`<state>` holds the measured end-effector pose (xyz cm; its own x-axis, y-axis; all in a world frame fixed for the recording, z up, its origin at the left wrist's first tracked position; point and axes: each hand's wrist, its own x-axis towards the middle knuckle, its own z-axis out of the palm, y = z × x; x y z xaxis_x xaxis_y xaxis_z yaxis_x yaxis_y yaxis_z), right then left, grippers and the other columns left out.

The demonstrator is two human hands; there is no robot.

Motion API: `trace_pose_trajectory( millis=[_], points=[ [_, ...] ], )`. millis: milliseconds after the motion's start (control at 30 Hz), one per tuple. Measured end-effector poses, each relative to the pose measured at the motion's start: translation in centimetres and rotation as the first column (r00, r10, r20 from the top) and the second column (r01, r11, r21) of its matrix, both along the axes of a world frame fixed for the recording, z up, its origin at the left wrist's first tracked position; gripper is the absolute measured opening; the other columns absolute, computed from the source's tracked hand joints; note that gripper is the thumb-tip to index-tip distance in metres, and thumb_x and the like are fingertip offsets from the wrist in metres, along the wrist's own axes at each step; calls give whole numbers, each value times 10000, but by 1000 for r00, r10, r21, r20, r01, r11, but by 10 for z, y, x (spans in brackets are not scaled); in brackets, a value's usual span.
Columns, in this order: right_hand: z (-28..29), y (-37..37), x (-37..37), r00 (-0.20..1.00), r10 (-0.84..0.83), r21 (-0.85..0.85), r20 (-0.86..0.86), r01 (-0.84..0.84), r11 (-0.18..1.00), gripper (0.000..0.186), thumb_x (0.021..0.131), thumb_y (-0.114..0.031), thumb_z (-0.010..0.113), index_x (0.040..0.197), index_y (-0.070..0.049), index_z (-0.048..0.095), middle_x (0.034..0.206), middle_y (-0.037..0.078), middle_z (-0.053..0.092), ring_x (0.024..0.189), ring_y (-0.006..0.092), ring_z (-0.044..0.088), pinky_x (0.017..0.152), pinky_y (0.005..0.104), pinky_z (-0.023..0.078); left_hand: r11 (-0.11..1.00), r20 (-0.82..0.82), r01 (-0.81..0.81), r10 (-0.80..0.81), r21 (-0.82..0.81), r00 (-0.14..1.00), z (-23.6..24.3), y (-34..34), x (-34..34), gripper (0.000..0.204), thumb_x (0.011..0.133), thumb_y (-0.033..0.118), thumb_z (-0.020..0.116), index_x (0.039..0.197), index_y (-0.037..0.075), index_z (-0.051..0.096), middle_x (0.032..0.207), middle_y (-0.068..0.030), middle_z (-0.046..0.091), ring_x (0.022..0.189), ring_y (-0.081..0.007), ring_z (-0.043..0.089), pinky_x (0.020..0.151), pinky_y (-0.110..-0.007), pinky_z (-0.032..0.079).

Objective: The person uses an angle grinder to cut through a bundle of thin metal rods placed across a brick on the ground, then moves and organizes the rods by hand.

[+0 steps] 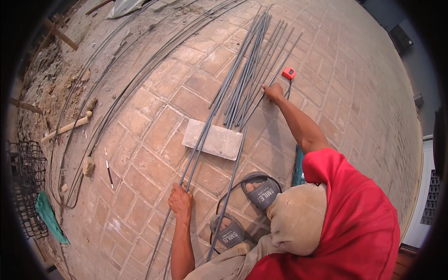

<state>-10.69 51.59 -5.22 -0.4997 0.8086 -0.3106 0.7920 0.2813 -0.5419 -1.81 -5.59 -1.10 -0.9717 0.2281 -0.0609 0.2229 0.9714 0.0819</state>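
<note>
Brick paving [154, 126]: left hand [180, 201] grips rods [198, 149]; right hand [273, 91] outstretched on bundle [249, 70].

He's crouched low; his left hand [180, 201] is closed in a fist by his feet, and his right arm stretches straight ahead, right hand [273, 91] pressed fingers-down.

A flat grey paving block [218, 140] lies on the brick ground [154, 116]. Off to the side there is a wooden stick [66, 127] near a patch of dirt [51, 79], a stone [88, 165], a black wire cage [25, 184] and a green cloth [49, 217] beside it. Long thin wires [116, 93] curve across the bricks, and a small black and white pen [108, 169] lies near them.
</note>
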Motion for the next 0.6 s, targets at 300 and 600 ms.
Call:
trace_pose_trajectory(
  millis=[300, 600],
  points=[
    [12, -43, -44, 867, -407, -159, -290, 375, 913, 261, 837, -151, 564, 930, 72, 661, 777, 192, 686, 621, 268, 697, 526, 411, 539, 998, 33, -59, 58, 18, 998, 9, -24, -3, 236, 907, 248, 624, 894, 35, 522, 788, -197, 650, 714, -381, 659, 665, -473, 523],
    [27, -13, -79, 630, -540, -189, -558, 537, 822, 314, 932, -235, 591, 952, 71, 656, 847, 172, 706, 777, 283, 707, 624, 407, 534, 997, 18, -11, 10, 78, 1000, -3, -5, 0, 236, 907, 250, 621, 887, 34, 527, 794, -203, 651, 710, -382, 663, 658, -466, 526]
  ],
)
